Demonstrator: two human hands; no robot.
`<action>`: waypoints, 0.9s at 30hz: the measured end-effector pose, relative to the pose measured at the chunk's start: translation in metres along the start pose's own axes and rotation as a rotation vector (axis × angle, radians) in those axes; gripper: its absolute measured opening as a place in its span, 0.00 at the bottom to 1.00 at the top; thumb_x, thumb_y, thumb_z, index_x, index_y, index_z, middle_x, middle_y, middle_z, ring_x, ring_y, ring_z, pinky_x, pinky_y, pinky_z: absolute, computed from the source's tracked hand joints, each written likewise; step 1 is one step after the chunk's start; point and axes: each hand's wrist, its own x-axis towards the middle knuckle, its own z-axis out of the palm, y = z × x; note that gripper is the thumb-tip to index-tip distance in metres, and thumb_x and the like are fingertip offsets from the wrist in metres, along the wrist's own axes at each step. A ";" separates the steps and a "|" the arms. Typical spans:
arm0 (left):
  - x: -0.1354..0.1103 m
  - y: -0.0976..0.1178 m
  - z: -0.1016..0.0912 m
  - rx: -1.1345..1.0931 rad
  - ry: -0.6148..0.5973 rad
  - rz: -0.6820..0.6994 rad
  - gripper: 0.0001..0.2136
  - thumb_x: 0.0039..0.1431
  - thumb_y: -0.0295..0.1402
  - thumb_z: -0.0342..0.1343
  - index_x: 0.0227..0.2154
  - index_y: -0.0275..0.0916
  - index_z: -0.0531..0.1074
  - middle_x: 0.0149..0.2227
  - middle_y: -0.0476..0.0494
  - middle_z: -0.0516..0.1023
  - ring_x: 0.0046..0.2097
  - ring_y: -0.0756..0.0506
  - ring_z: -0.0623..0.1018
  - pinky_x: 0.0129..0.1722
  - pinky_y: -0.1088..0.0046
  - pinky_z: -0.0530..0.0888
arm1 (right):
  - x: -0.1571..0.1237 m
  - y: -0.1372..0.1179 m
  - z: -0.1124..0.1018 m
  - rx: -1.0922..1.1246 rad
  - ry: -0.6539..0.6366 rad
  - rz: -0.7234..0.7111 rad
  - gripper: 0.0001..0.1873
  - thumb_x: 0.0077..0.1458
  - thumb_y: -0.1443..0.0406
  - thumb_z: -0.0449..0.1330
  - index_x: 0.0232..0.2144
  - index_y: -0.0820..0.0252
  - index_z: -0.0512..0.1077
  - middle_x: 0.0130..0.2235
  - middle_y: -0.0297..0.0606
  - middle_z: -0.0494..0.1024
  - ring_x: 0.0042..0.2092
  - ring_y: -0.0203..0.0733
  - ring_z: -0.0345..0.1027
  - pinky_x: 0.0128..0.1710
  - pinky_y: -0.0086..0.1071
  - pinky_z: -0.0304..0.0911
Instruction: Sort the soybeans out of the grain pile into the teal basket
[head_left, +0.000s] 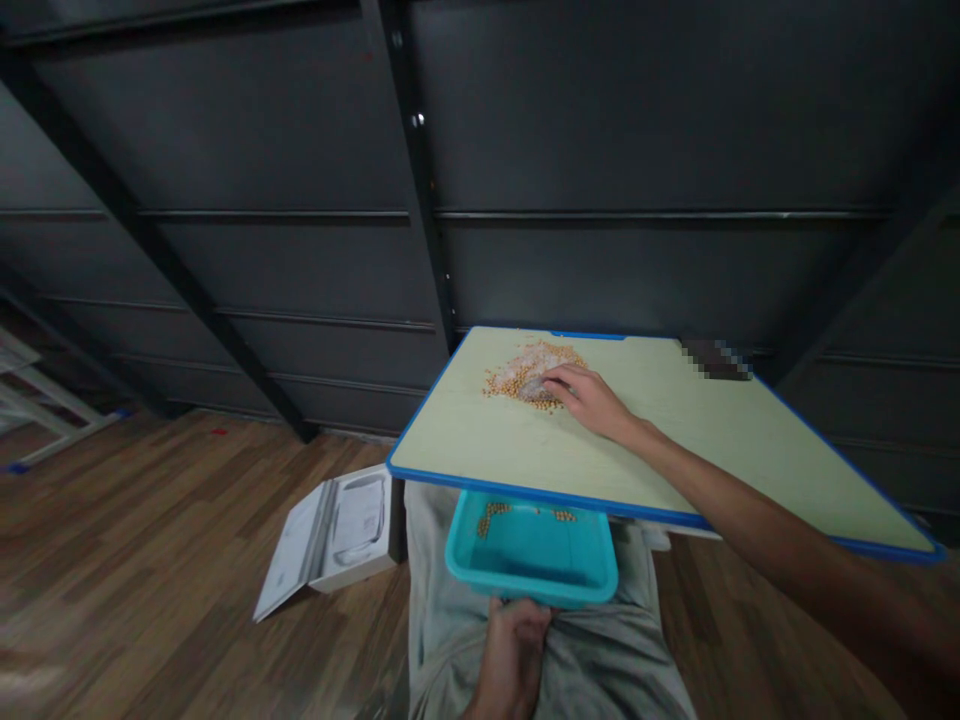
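A pale green table (675, 440) with a blue rim holds a small heap of yellow beans mixed with white grains (525, 372) near its far edge. My right hand (589, 398) lies on the table with its fingertips resting on the right side of the heap, fingers bent together. Below the table's near edge, my left hand (514, 640) grips the rim of a turquoise plastic tray (532, 560) held over my lap. A few yellow beans (491, 515) lie in the tray's far end, partly hidden under the table edge.
An open white box (330, 535) lies on the wooden floor to the left of my legs. A dark panelled wall with slanted metal beams (420, 190) stands behind the table. A white frame (45, 415) shows at the far left. A blurred dark object (716, 358) sits at the table's back right.
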 end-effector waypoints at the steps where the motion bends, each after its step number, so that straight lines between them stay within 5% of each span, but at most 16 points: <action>1: -0.001 0.000 0.001 0.004 -0.016 0.010 0.12 0.28 0.21 0.59 0.21 0.41 0.71 0.21 0.55 0.74 0.28 0.48 0.73 0.37 0.66 0.71 | 0.000 0.001 0.000 0.003 -0.002 0.005 0.09 0.65 0.64 0.53 0.42 0.56 0.73 0.42 0.38 0.78 0.45 0.42 0.70 0.46 0.37 0.63; 19: -0.009 0.008 0.014 0.038 -0.067 0.003 0.12 0.30 0.21 0.57 0.23 0.40 0.71 0.21 0.55 0.73 0.28 0.48 0.73 0.37 0.65 0.70 | -0.001 0.007 0.004 0.079 -0.040 0.062 0.10 0.64 0.62 0.54 0.42 0.57 0.74 0.42 0.38 0.79 0.43 0.41 0.72 0.44 0.36 0.63; 27: -0.002 0.005 0.005 -0.020 -0.123 -0.036 0.14 0.32 0.19 0.54 0.26 0.41 0.71 0.22 0.56 0.72 0.28 0.49 0.72 0.35 0.68 0.67 | -0.001 0.010 0.006 0.082 -0.039 0.059 0.11 0.64 0.61 0.55 0.42 0.57 0.75 0.42 0.39 0.79 0.43 0.42 0.72 0.45 0.36 0.64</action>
